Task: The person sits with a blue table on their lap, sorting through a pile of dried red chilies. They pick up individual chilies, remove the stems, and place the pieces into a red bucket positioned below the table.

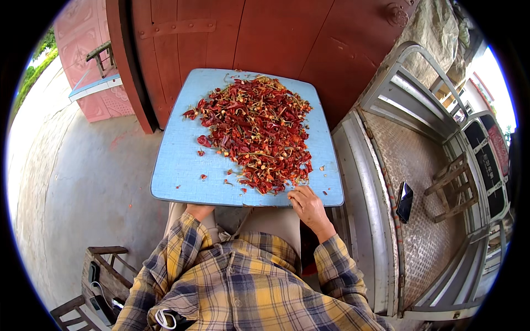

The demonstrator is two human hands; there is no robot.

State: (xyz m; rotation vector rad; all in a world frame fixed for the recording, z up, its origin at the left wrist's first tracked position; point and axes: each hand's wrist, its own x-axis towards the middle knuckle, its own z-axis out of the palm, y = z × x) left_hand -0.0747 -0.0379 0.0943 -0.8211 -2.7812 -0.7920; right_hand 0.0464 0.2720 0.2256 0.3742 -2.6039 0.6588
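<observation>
A heap of dried red chillies point(261, 132), broken up and mixed with pale stems and seeds, covers much of a light-blue tabletop point(174, 165). My right hand point(305, 205) is at the near right edge of the table, just below the heap. Its fingers are pinched together, and a small reddish bit, apparently chilli, shows at the tips. My left hand point(200, 211) rests low by my lap at the near left edge. The tabletop hides its fingers, so what it holds cannot be seen. Loose chilli pieces point(203, 176) are scattered left of the heap.
Behind the table stands a red wooden door point(265, 37). A metal cargo bed point(430, 248) on the right holds a phone point(404, 202) and a wooden stool point(453, 188). Lower left, a wooden seat point(89, 265) carries dark devices and a white cable point(99, 289).
</observation>
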